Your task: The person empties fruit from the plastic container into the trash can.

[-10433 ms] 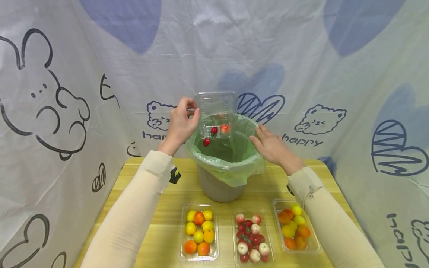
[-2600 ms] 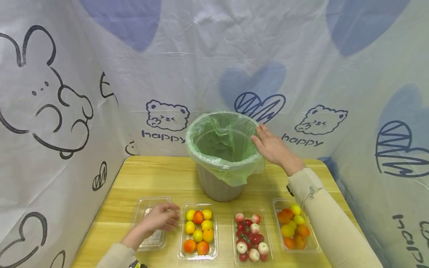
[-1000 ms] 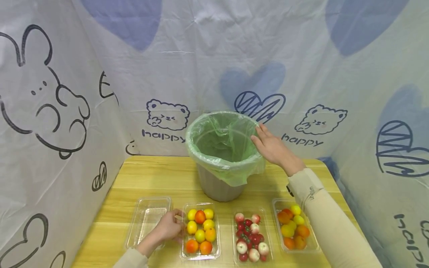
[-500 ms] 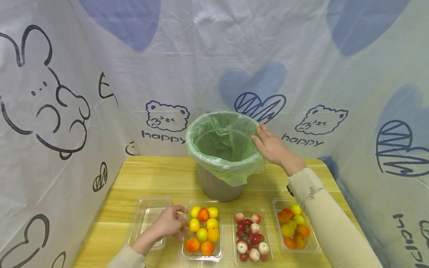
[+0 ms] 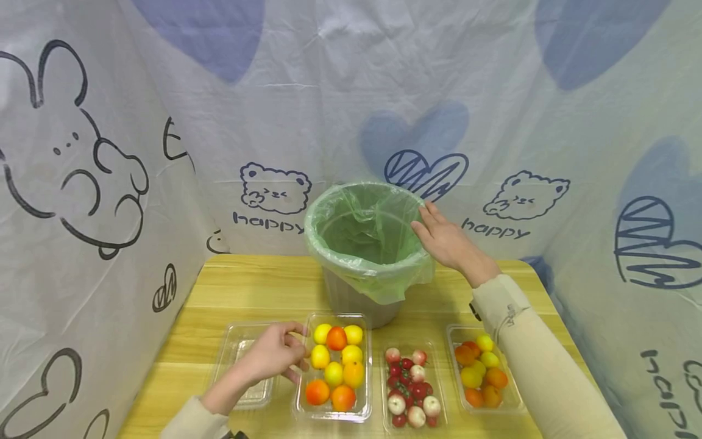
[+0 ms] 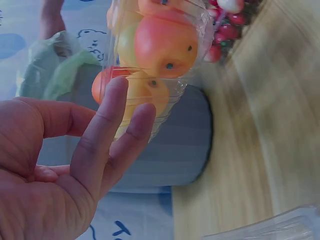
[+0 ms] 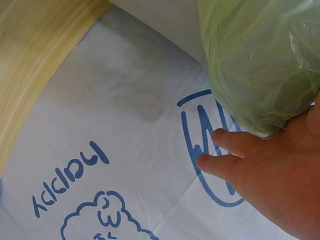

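Note:
My left hand (image 5: 276,353) grips the left side of a clear plastic container (image 5: 333,417) of yellow and orange toy fruits (image 5: 333,373). In the left wrist view that container hangs tilted, off the table, with the fingertips against its wall. My right hand (image 5: 446,241) rests on the right rim of a grey bin (image 5: 345,292) lined with a green plastic bag (image 5: 378,277). Its fingers lie fairly straight beside the bag in the right wrist view. Inside the liner, folds hide whatever lies at the bottom.
An empty clear container (image 5: 233,347) stands on the wooden table (image 5: 247,286) behind my left forearm. Right of the gripped one is a container of red and white fruits (image 5: 408,390). Another, with orange and yellow fruits (image 5: 482,372), sits by my right sleeve. Printed cloth (image 5: 351,91) surrounds the table.
The small red fruits seen falling into the bin are gone, and their emptied container now stands at left. My left hand has gripped the orange-yellow fruit container and raised it. My right hand stays put.

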A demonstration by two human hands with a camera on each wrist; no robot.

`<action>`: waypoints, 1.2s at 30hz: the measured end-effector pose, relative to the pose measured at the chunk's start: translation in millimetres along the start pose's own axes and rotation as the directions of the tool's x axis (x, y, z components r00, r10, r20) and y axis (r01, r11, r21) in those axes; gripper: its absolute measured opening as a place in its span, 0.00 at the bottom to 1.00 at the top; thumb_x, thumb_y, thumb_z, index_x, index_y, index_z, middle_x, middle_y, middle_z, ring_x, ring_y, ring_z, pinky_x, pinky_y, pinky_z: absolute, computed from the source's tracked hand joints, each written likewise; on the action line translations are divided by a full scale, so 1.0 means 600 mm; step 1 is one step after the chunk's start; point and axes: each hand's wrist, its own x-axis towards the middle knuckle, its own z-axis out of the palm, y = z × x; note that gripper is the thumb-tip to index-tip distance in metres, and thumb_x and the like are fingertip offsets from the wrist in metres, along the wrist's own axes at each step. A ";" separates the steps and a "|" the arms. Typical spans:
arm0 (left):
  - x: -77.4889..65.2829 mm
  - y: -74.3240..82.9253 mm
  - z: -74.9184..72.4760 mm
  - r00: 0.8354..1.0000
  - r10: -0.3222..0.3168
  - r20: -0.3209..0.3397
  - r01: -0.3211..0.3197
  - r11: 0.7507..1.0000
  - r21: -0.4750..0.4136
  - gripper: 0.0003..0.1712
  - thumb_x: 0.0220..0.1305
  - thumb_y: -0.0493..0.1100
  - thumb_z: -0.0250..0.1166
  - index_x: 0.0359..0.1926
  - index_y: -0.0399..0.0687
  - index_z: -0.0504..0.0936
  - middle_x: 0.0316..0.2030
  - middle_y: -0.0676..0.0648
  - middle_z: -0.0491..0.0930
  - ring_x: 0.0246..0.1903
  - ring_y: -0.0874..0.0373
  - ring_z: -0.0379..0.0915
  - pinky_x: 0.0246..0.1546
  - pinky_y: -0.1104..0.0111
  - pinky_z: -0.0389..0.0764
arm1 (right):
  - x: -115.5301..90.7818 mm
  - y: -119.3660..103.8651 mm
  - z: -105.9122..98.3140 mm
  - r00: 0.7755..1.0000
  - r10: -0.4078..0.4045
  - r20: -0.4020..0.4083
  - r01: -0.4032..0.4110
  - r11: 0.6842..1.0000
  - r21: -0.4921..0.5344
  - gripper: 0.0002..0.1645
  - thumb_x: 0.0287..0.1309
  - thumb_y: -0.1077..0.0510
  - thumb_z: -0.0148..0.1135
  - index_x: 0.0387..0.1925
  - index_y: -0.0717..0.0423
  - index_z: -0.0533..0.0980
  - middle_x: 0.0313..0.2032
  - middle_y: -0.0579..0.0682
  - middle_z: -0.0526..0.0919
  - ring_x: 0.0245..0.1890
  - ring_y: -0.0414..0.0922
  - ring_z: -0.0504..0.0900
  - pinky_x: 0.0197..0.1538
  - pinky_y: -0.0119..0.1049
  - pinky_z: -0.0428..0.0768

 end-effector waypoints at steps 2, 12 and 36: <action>-0.003 0.009 -0.003 1.000 0.011 0.000 -0.011 1.000 0.002 0.26 0.67 0.29 0.60 0.65 0.24 0.70 0.36 0.36 0.84 0.31 0.48 0.88 0.27 0.57 0.93 | 0.000 0.001 0.000 1.000 0.002 0.003 -0.002 1.000 -0.003 0.45 0.83 0.35 0.24 0.84 0.61 0.40 0.85 0.58 0.32 0.85 0.63 0.40 0.86 0.61 0.46; -0.015 0.044 -0.015 1.000 0.030 -0.004 -0.030 1.000 -0.002 0.29 0.67 0.29 0.59 0.67 0.22 0.68 0.36 0.36 0.84 0.30 0.47 0.88 0.27 0.57 0.93 | 0.000 0.002 -0.001 1.000 0.008 0.009 -0.008 1.000 -0.013 0.45 0.83 0.35 0.24 0.84 0.61 0.39 0.85 0.58 0.32 0.84 0.63 0.39 0.85 0.61 0.45; -0.046 0.145 -0.051 0.992 0.119 -0.034 -0.117 0.991 0.065 0.31 0.67 0.30 0.61 0.69 0.25 0.69 0.39 0.35 0.85 0.34 0.48 0.89 0.29 0.55 0.93 | 0.000 0.000 -0.002 1.000 -0.002 0.012 0.002 1.000 -0.005 0.45 0.83 0.36 0.24 0.84 0.61 0.39 0.85 0.58 0.33 0.84 0.64 0.40 0.85 0.62 0.45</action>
